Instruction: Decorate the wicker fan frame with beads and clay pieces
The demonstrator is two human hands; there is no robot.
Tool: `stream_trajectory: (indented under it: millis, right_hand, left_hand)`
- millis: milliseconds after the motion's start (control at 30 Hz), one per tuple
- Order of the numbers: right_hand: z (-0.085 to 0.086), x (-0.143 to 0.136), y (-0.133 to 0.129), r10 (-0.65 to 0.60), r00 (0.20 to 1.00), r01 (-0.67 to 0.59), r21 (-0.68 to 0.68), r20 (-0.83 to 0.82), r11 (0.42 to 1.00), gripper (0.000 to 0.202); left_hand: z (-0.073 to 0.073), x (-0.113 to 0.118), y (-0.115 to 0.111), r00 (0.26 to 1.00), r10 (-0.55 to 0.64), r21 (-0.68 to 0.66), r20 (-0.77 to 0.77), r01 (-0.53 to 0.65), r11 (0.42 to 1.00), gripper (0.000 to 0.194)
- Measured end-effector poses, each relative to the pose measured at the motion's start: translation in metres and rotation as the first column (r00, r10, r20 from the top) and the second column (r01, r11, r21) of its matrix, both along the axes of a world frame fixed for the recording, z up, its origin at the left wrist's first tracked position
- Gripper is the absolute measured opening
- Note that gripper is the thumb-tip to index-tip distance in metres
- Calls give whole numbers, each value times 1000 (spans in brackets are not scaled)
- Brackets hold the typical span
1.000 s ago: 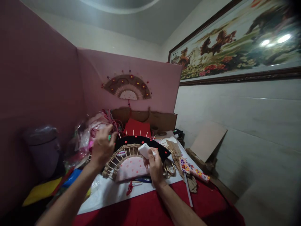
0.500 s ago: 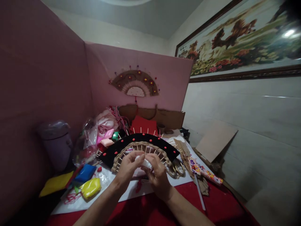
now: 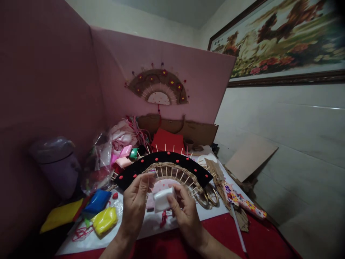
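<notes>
My right hand (image 3: 185, 214) is closed on a white packet of modelling clay (image 3: 163, 200), its thumb across the packet's near side. My left hand (image 3: 137, 196) is just left of the packet, apart from it, with fingers loosely stretched and nothing visible in them. Behind both hands lies a fan (image 3: 157, 157) with a black band, red dots, thin sticks and a braided cord edge. The fan's pale, pink-dotted centre (image 3: 164, 185) is partly covered by the packet and hands. A red tassel (image 3: 163, 218) hangs below.
Blue (image 3: 98, 201) and yellow clay packets (image 3: 104, 220) lie at left, near a lidded bin (image 3: 58, 169). Scissors (image 3: 211, 198), torn cardboard (image 3: 215, 171) and a glue stick (image 3: 238, 228) lie at right. A second fan (image 3: 157, 84) hangs on the pink panel.
My left hand has come off the white packet and moved left. My right hand keeps the packet, which now shows more fully. The view has shifted slightly.
</notes>
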State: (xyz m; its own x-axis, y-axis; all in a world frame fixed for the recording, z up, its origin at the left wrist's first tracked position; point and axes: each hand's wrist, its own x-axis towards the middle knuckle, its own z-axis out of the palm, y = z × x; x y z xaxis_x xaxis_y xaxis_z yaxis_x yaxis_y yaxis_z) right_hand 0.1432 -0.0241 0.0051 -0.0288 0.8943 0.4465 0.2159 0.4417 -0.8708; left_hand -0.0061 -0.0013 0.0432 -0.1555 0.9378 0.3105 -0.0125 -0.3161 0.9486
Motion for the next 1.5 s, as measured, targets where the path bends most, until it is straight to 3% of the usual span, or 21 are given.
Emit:
stream_trajectory:
  millis: [100,233,300,367,400,467,533,567,633,733,833,933,1033,1100,1167,1233,1300,1400,1500]
  right_hand:
    - [-2,-6,0,94,995,-91,-153,16,984,27]
    - [0,-18,-5,185,931,-143,-150,315,978,22]
    - [4,-25,-6,170,823,-179,-36,542,983,21]
    - [13,-32,-5,48,662,-204,118,748,972,19]
    - [19,-35,-4,-27,589,-209,185,807,960,20]
    - [36,-41,3,-140,519,-196,277,843,941,24]
    - [54,-46,14,-176,534,-180,315,827,932,20]
    - [63,-48,20,-177,552,-175,321,815,931,15]
    - [77,-55,32,-159,609,-167,322,777,932,9]
    - [85,-67,49,-146,711,-138,340,688,930,11]
    - [82,-78,56,-119,784,-124,342,610,931,10]
    - [77,-82,55,-82,825,-121,315,560,941,10]
    - [73,-78,55,-59,860,-99,280,507,955,11]
    - [70,-70,58,-33,903,-78,240,428,968,13]
    - [67,-61,63,29,955,-79,158,295,984,28]
    - [62,-50,68,147,983,-152,47,111,987,55]
    - [58,-39,68,294,951,-299,-44,-93,953,69]
    - [55,-23,60,440,845,-496,-138,-303,857,66]
    - [55,-7,50,435,829,-517,-186,-351,835,65]
  left_hand:
    - [7,-6,-6,996,78,12,42,-79,997,30]
    - [11,-17,-12,989,148,16,11,-148,989,26]
    - [12,-26,-9,976,189,64,-110,-183,981,25]
    - [16,-36,-4,897,295,183,-328,-246,952,28]
    - [19,-42,0,805,383,258,-453,-293,921,31]
    - [25,-54,8,505,556,392,-660,-400,829,43]
    - [28,-64,14,176,597,462,-783,-479,747,52]
    - [29,-69,16,49,565,469,-823,-500,727,55]
    - [26,-75,20,-108,467,452,-878,-508,733,54]
    - [16,-80,24,-190,363,408,-912,-497,766,46]
    - [8,-83,29,-174,326,369,-929,-481,795,41]
    - [10,-88,31,-126,319,340,-939,-471,814,36]
    - [19,-91,26,-55,426,397,-903,-482,781,32]
    - [24,-86,18,63,552,467,-831,-459,755,31]
    - [27,-73,7,268,643,532,-717,-386,754,32]
    - [25,-52,-4,519,612,568,-596,-265,779,36]
    - [18,-28,-16,694,484,555,-533,-144,819,39]
    - [10,1,-32,805,287,531,-519,40,846,35]
    - [16,8,-36,830,131,495,-542,189,848,32]
